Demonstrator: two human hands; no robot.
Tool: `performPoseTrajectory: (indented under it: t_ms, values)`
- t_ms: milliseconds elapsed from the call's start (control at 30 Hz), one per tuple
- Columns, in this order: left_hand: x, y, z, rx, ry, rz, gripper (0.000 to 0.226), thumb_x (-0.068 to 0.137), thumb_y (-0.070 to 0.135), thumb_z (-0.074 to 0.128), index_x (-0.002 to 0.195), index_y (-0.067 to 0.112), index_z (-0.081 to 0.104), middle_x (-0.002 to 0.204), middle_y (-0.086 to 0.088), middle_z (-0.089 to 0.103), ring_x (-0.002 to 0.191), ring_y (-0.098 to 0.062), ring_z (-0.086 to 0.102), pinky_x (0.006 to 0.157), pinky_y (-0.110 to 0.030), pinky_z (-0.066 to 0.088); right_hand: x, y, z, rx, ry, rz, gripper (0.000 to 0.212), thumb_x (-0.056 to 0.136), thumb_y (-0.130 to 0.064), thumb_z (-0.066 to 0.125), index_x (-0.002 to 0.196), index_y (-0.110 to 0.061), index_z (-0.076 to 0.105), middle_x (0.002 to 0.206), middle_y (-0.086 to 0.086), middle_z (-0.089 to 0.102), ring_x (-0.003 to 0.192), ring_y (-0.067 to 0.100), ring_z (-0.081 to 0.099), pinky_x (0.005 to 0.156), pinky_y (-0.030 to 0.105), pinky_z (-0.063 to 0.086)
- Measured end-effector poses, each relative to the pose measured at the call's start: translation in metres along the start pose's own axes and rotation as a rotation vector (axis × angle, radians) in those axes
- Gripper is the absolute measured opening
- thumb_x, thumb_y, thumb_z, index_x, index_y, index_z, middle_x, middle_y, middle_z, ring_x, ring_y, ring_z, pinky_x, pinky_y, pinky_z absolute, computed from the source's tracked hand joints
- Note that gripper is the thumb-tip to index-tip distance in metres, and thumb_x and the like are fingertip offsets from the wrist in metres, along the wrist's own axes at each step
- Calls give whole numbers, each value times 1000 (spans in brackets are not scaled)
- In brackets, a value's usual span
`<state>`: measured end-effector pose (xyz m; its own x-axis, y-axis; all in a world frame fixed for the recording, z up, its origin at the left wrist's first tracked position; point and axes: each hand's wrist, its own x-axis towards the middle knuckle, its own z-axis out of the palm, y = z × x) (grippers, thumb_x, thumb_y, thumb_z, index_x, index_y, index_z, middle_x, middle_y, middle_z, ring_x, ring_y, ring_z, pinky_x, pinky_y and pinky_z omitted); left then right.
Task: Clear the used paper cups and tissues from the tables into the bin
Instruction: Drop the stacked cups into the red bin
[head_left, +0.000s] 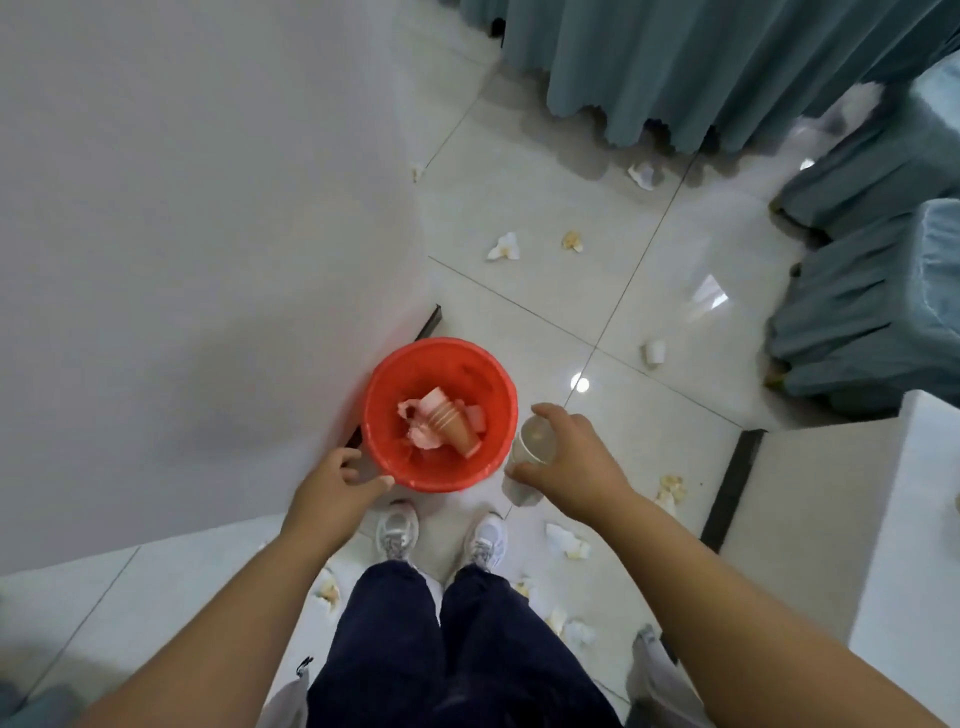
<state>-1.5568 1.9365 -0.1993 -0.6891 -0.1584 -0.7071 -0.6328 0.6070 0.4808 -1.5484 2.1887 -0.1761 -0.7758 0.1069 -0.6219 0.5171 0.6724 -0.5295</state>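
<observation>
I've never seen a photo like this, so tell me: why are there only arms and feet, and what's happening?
The camera sits on a person's head and looks down, so you see their own arms, legs and shoes. The right hand holds a paper cup beside a red bin on the tiled floor; used cups and tissues already lie inside it. The left hand is near the bin's rim, holding nothing. Crumpled tissues and another cup lie on the floor.

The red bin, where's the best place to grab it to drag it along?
Grip the red bin by its near rim, from above, with the left hand. The wall blocks its left side, and the right hand holds a paper cup.
</observation>
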Motion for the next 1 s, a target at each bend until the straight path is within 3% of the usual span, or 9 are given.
performPoseTrajectory:
  t_ms: [200,267,367,533,633,700,900,1000]
  values:
    - [8,10,-14,-81,52,3,49,82,32,71,125,20,51,113,1,56,100,-18,57,83,-31,42,46,-30,15,1,-48,-30,85,74,-41,75,144,-31,28,140,5,34,112,27,52,86,38,50]
    - [11,15,-19,-93,57,6,48,83,33,71,125,21,51,114,1,58,102,-19,58,85,-31,43,55,-44,15,70,-83,-65,97,67,-50,75,147,-31,24,147,2,29,122,25,47,89,39,48]
    - [15,22,-26,-119,48,12,46,83,32,70,124,21,51,110,3,58,103,-18,58,88,-34,46,68,-51,19,91,-100,-91,103,56,-65,65,146,-30,29,145,3,38,125,23,47,95,47,48]
    - [22,30,-38,-127,4,33,35,83,33,71,113,26,54,100,12,57,98,-16,59,89,-44,52,62,-55,12,71,-80,14,52,85,-40,65,128,-14,49,116,1,56,101,19,54,86,35,47]
    - [26,40,-45,-112,-7,80,30,84,33,69,110,26,55,97,13,57,89,-8,57,74,-31,51,52,-48,6,115,-43,62,44,88,-40,63,125,-18,53,119,-1,60,100,16,56,79,27,43]
    - [27,48,-51,-103,-11,135,28,85,30,69,108,24,55,95,13,56,84,1,53,65,-19,41,42,-46,3,146,5,78,39,89,-40,62,122,-19,56,116,-2,61,98,14,55,77,25,40]
    - [22,64,-74,-119,-40,256,26,84,28,70,107,23,58,94,11,58,86,0,53,64,-15,37,18,-58,-5,212,180,50,28,90,-36,62,112,-18,59,101,-6,60,94,13,57,65,14,37]
    - [13,66,-86,-157,-21,288,23,84,25,71,103,22,60,91,10,60,86,-1,56,64,-14,38,12,-70,-6,233,202,8,28,89,-38,63,111,-21,60,100,-7,62,93,15,61,70,22,43]
